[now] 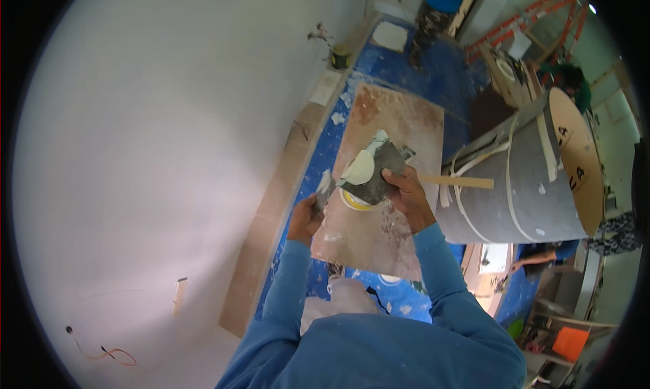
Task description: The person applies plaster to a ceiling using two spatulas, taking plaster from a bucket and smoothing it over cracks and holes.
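My right hand (pixel 408 191) grips a dark flat square plate (pixel 389 164) by its edge, thumb on top. White putty (pixel 360 167) is smeared thickly along the plate's left and far sides. In my left hand (pixel 306 218) is a putty knife (pixel 323 191), its blade carrying some white putty and standing close to the plate's left corner. Its handle is mostly covered by my fingers. Below the plate, partly hidden, shows the yellow rim of a bucket (pixel 359 201).
A smooth white wall (pixel 162 138) rises at left, with loose wires (pixel 112 352) low on it. Under me lies a stained brown board (pixel 369 247) on blue floor sheeting (pixel 423 71). A large strapped grey roll (pixel 504 179) stands right. Beyond are other people and an orange ladder (pixel 521 27).
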Tool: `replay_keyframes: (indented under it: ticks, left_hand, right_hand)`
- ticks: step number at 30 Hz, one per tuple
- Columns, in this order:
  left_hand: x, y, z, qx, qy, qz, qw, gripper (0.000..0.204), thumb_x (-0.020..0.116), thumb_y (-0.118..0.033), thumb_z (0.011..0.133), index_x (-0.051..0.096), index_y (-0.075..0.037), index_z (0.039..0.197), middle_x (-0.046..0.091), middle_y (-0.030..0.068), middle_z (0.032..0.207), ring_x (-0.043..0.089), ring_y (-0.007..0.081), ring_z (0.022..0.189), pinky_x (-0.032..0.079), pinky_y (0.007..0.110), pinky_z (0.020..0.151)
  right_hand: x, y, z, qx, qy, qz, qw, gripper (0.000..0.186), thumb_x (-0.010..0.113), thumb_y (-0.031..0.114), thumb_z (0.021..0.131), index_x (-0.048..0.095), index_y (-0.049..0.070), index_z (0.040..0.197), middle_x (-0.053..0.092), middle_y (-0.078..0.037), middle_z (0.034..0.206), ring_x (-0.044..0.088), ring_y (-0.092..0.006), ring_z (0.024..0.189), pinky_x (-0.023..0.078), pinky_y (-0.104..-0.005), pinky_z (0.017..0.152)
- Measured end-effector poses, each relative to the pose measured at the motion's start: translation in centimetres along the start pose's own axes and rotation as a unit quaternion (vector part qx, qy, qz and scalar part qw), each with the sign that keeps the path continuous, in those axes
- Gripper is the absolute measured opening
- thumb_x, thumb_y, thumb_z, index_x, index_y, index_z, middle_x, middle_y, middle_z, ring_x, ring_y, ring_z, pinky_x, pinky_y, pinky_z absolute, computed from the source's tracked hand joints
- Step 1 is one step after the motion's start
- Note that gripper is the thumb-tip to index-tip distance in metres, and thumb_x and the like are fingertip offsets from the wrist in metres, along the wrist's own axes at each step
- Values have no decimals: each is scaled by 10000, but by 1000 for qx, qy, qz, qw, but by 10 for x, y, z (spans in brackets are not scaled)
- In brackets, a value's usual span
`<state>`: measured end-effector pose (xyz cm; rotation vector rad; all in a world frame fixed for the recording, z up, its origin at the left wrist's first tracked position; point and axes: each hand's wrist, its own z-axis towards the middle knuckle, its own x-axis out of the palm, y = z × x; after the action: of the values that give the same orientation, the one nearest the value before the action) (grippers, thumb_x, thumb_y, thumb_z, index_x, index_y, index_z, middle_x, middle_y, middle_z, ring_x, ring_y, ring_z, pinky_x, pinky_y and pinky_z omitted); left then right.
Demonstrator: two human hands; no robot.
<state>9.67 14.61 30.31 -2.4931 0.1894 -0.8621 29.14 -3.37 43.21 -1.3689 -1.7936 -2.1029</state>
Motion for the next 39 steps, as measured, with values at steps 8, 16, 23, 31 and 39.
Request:
replay_keyframes:
  ticks: [8,16,23,31,39]
  left_hand:
    - [-15,-72,-157,330,91,-26,939,356,546,-63,917,535,32,1260,674,67,873,629,114,599,541,231,500]
    - [-72,-40,-272,342,205,-210,893,372,526,-45,966,488,-24,1336,703,87,941,689,144,615,607,267,511]
    - [-153,-18,-400,455,119,-163,867,351,552,-88,978,500,-7,1315,702,69,946,683,124,640,582,249,519]
    - [-247,26,-506,491,13,-102,865,371,556,-134,990,499,-11,1336,688,57,988,667,102,727,546,246,576]
    - [-349,81,-527,510,-255,-59,819,397,577,-212,989,537,-31,1340,688,67,1097,679,157,951,575,315,756]
  right_hand:
    - [118,35,-17,-148,97,-402,898,261,630,-15,880,651,-21,1140,686,-104,1102,668,-185,944,557,-359,821]
    - [267,-4,-122,-433,357,-630,536,506,687,-50,617,655,-43,1122,620,-163,1041,637,-343,902,537,-398,782]
    - [341,-71,-194,-474,424,-593,495,670,660,-108,561,581,-64,1225,580,-169,1072,599,-362,952,536,-424,807]
    - [351,-192,-225,-318,451,-630,546,441,619,-62,724,601,-54,1164,611,-197,1043,614,-410,942,536,-410,758]
    - [339,-289,-210,264,190,-50,944,438,660,28,825,582,-19,1253,644,-128,1224,648,-241,1096,546,-394,947]
